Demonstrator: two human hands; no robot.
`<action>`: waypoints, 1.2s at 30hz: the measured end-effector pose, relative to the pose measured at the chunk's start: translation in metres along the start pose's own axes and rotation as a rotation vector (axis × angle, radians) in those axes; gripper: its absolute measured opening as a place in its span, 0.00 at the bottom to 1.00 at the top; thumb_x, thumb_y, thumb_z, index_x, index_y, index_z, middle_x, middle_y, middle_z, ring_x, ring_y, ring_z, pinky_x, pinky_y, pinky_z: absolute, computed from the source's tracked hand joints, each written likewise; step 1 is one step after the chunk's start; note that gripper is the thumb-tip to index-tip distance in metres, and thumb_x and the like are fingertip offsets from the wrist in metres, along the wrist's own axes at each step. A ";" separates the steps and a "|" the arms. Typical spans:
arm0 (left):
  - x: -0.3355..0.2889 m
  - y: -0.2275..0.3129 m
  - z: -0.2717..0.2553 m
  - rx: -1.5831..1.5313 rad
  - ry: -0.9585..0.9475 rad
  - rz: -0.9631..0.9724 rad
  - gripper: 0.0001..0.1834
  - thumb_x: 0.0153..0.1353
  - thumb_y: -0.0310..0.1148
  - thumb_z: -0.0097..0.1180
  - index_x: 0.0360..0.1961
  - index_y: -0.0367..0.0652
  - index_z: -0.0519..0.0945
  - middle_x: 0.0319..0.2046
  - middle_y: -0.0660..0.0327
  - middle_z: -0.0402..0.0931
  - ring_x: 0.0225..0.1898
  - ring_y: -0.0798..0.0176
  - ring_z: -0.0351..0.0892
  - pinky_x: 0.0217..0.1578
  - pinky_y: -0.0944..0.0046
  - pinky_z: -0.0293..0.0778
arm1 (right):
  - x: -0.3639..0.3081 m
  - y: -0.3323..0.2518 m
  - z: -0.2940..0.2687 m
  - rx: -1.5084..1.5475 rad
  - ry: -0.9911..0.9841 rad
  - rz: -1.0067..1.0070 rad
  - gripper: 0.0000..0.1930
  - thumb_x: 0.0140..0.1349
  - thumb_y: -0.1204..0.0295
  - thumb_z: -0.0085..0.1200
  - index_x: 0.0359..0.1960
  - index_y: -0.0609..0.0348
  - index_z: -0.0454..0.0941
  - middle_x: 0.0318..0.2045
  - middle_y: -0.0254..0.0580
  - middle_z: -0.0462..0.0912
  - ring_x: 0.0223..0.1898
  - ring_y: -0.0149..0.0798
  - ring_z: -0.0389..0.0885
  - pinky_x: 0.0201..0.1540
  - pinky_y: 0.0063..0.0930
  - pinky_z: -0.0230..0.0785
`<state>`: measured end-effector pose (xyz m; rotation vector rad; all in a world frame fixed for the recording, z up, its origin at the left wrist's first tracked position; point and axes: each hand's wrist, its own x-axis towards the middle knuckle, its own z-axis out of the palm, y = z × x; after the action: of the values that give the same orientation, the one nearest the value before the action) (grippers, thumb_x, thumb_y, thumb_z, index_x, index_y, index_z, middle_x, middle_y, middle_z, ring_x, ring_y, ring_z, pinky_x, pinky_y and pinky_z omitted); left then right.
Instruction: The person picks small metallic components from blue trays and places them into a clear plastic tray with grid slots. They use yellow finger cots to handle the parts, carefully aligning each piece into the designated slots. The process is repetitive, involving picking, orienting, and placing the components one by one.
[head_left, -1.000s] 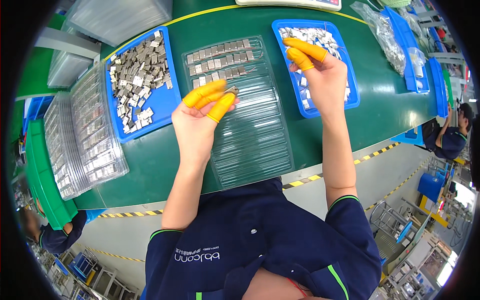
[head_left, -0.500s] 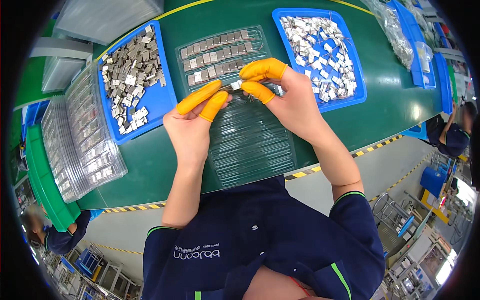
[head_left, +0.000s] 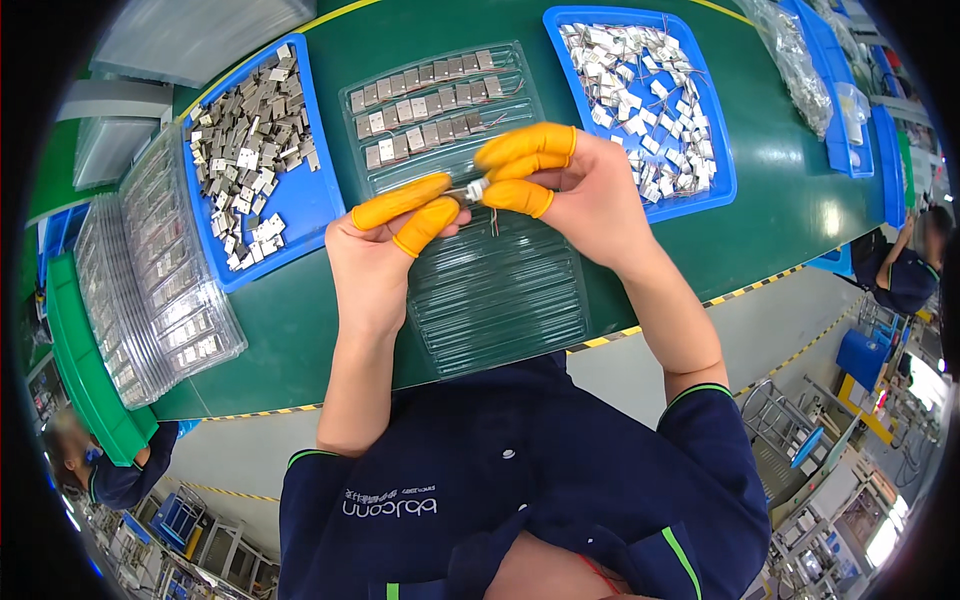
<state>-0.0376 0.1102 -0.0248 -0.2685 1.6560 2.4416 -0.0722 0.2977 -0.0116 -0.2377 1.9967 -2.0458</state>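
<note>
My hands meet over a clear ribbed plastic tray, with yellow finger cots on the thumbs and several fingers. My right hand pinches a small white connector with thin wires hanging below it. My left hand is closed on a small grey metal piece, mostly covered by its fingertips. The two pieces touch or nearly touch; I cannot tell whether they are joined. Beyond my hands, rows of small grey metal blocks with thin wires fill the tray's far part.
At left, a blue tray holds a heap of grey metal blocks. Another blue tray at right holds white wired connectors. Stacked filled clear trays and a green bin stand far left. Other people are at both sides.
The white connector has moved slightly down and tilted between my fingertips. My right fingers have shifted and the upper ones are blurred. The left hand has dipped slightly.
</note>
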 end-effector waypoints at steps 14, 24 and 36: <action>-0.015 0.010 -0.001 -0.093 -0.195 -0.054 0.13 0.53 0.21 0.61 0.40 0.27 0.79 0.32 0.50 0.81 0.30 0.59 0.83 0.34 0.66 0.80 | -0.004 0.008 -0.010 0.370 -0.290 0.277 0.10 0.50 0.81 0.62 0.36 0.66 0.81 0.33 0.39 0.83 0.34 0.28 0.81 0.41 0.21 0.73; -0.036 0.004 0.018 -0.005 0.034 0.019 0.13 0.55 0.21 0.58 0.42 0.28 0.78 0.36 0.50 0.80 0.33 0.59 0.82 0.36 0.66 0.79 | -0.007 -0.006 0.000 0.192 -0.195 0.204 0.09 0.49 0.81 0.62 0.34 0.67 0.82 0.32 0.38 0.82 0.34 0.28 0.80 0.41 0.21 0.73; -0.042 0.004 0.026 0.363 -0.014 0.245 0.11 0.61 0.32 0.55 0.33 0.31 0.78 0.26 0.60 0.79 0.30 0.70 0.77 0.34 0.71 0.71 | -0.032 -0.007 0.015 -0.575 0.117 -0.522 0.16 0.50 0.79 0.60 0.43 0.59 0.75 0.34 0.45 0.80 0.34 0.48 0.79 0.35 0.32 0.73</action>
<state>0.0009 0.1307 -0.0018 0.0040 2.1936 2.2280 -0.0377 0.2928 -0.0020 -0.8455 2.7924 -1.6956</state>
